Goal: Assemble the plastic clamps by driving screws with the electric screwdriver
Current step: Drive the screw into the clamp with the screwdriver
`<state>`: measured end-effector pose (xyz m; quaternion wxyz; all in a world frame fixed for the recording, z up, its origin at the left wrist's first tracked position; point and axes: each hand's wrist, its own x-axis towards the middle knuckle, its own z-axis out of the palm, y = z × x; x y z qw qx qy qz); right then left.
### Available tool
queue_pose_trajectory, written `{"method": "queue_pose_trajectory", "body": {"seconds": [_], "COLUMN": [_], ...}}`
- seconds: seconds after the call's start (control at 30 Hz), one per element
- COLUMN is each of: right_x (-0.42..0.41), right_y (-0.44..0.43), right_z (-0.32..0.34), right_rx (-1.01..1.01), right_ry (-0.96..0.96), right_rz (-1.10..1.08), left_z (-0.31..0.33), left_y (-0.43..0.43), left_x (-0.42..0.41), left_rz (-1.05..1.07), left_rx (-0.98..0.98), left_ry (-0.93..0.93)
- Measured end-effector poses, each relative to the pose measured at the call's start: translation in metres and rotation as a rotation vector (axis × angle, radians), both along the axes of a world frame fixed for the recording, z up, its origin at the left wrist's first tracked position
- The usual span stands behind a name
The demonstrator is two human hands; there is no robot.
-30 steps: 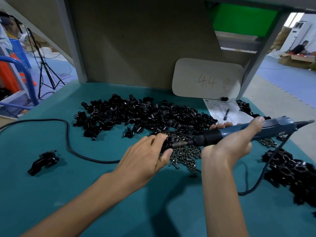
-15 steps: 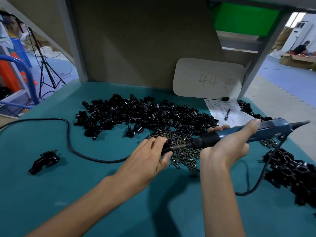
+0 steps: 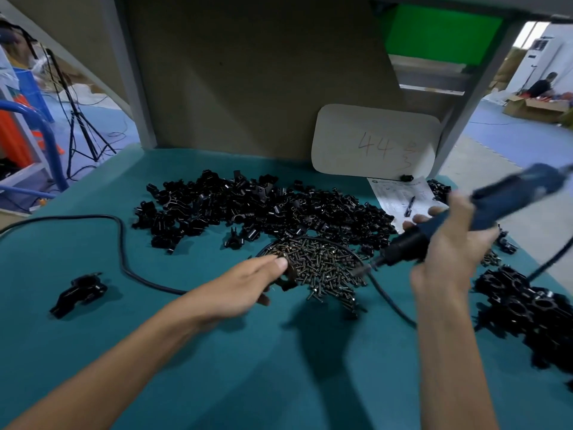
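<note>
**Screwdriver slanted over the screw pile, bit aimed near-left**

The right hand [image 3: 449,259] is clenched round the blue, pen-shaped electric screwdriver [image 3: 502,203], gripping it about the middle, where the blue body meets the black nose. The tool's long axis runs on a slant. The bit end points down and to the near left, its tip just over the right edge of the pile of small dark metal screws [image 3: 322,265]. The blurred rear end rises to the far right, above and beyond the fist. So the nose sticks out left of the grip and most of the blue body sticks out right of it.

The left hand [image 3: 245,283] reaches in from the near left with fairly straight, blurred fingers at the left edge of the screws. A small black plastic piece [image 3: 288,279] sits at its fingertips; I cannot tell whether the hand holds it.

Beyond the screws a broad heap of loose black plastic clamp parts [image 3: 248,209] spreads over the teal tabletop [image 3: 217,367]. A second heap of black clamps [image 3: 533,308] lies at the right, and a single black clamp [image 3: 80,293] lies well apart at the left. A black cable [image 3: 121,243] curves across the left of the table.
</note>
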<state>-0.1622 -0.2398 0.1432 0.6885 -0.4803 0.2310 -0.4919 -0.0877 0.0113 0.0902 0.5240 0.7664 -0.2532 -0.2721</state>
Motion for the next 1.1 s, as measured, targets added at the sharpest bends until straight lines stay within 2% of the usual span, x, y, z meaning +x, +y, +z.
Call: {"method": "queue_pose_trajectory", "body": {"seconds": [0.03,0.1,0.2,0.27,0.33,0.43,0.53,0.67,0.77,0.87,0.93,1.1], "right_x": [-0.001,-0.009,-0.03,-0.043,-0.049,-0.046,-0.039,-0.021,-0.005,0.002,0.004,0.009], "right_y": [-0.004,-0.017,-0.029,-0.028,-0.029,-0.033,-0.035,-0.016,0.003,0.011,0.012,0.027], "right_z": [-0.005,-0.025,-0.063,-0.086,-0.103,-0.115,-0.111,-0.107,-0.112,-0.117,-0.119,-0.126], "right_rx": [0.032,-0.06,-0.466,-0.639,-0.7,-0.814,-1.053,-1.301,-1.462,-1.518,-1.523,-1.493], "right_ry": [0.108,0.456,1.004,1.238,1.347,1.421,1.551,1.331,1.361,1.466,1.465,1.146], "right_rz": [0.051,0.183,0.264,0.339,0.341,0.294,0.247,0.202,0.265,0.269,0.239,0.382], "left_z": [-0.002,-0.003,-0.007,-0.013,-0.017,-0.021,-0.023,-0.025,-0.023,-0.023,-0.023,-0.02], "left_y": [0.003,0.004,0.002,0.0,-0.001,0.0,-0.001,0.0,-0.002,-0.002,-0.001,-0.002], "left_x": [0.003,0.007,0.008,0.01,0.011,0.013,0.014,0.012,0.007,0.004,0.004,0.004], "left_rz": [0.045,0.126,0.158,0.165,0.158,0.123,0.109,0.144,0.141,0.163,0.186,0.198], "left_rx": [-0.033,-0.128,-0.231,-0.225,-0.149,0.0,0.15,0.238,0.2,0.169,0.151,0.124], "left_ry": [0.076,0.249,0.435,0.428,0.283,0.017,-0.214,-0.493,-0.558,-0.589,-0.561,-0.545]}}
